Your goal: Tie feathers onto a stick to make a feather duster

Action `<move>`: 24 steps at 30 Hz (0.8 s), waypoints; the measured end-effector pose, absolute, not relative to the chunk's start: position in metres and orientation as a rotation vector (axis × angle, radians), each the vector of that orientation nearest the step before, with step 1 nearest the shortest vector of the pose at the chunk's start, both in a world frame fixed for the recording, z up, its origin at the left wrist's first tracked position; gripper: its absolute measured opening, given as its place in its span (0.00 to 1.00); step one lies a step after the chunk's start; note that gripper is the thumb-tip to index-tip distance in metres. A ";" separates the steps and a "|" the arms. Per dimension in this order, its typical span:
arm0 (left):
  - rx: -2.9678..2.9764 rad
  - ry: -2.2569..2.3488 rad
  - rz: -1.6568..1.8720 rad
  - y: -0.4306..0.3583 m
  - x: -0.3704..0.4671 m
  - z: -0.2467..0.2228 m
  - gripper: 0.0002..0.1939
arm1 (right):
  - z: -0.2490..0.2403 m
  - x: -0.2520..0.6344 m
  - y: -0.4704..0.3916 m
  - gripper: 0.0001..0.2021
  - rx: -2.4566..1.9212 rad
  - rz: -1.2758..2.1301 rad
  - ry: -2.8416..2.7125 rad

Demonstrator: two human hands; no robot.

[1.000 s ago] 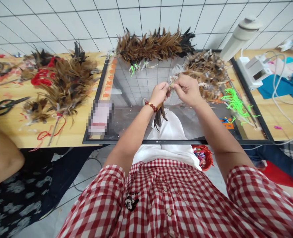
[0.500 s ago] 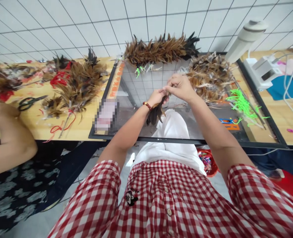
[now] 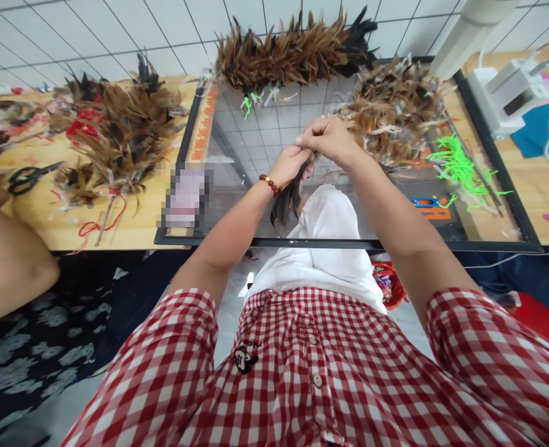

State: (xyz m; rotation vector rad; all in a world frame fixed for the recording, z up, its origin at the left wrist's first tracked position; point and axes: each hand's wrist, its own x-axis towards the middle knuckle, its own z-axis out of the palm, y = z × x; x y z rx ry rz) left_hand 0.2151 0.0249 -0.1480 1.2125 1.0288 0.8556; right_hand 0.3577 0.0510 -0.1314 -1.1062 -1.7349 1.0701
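Observation:
My left hand [image 3: 291, 166], with a beaded bracelet at the wrist, is closed around a small bunch of dark brown and black feathers [image 3: 284, 203] whose tips hang down toward the table's front edge. Against its thumb, the fingertips of my right hand [image 3: 329, 138] are pinched together at the upper end of the bunch. What lies between those fingertips is hidden. Both hands are above a framed glass panel [image 3: 237, 214]. Right of them lies a loose pile of brown feathers [image 3: 395, 118], and behind them a long row of bundled feathers [image 3: 297, 53].
Bright green ties [image 3: 460, 164] and a blue tool [image 3: 425, 202] lie at right, near a white power strip [image 3: 486, 102] with cables. A white cylinder [image 3: 472, 34] stands behind. At left are another feather heap [image 3: 125, 130], scissors [image 3: 27, 179] and a co-worker's arm [image 3: 11, 261].
The camera view has shifted, so the table and its things sit higher in the picture. My hands stay together at the feather bunch; the right fingers have moved slightly over the left thumb.

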 end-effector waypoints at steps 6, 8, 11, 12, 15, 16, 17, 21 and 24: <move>1.150 1.021 0.908 0.024 0.215 -0.148 0.14 | -0.134 0.374 0.057 0.16 -1.057 0.838 -1.784; 1.121 1.014 0.921 0.024 0.215 -0.147 0.15 | -0.135 0.382 0.058 0.15 -1.048 0.764 -1.862; 1.097 1.008 0.934 0.023 0.216 -0.145 0.15 | -0.139 0.387 0.061 0.14 -1.034 0.609 -1.956; 1.091 1.006 0.940 0.022 0.216 -0.144 0.15 | -0.140 0.387 0.062 0.14 -1.028 0.555 -1.985; 1.060 1.001 0.955 0.022 0.216 -0.141 0.15 | -0.144 0.386 0.066 0.13 -1.026 0.424 -2.029; 1.048 1.002 0.959 0.022 0.215 -0.140 0.15 | -0.145 0.387 0.066 0.13 -1.029 0.389 -2.028; 1.038 1.003 0.961 0.022 0.214 -0.140 0.14 | -0.146 0.387 0.067 0.13 -1.031 0.361 -2.022; 1.014 1.006 0.980 0.025 0.213 -0.140 0.12 | -0.146 0.389 0.064 0.12 -1.013 0.335 -2.019; 1.002 1.011 0.985 0.026 0.214 -0.140 0.13 | -0.147 0.388 0.062 0.12 -1.005 0.344 -2.069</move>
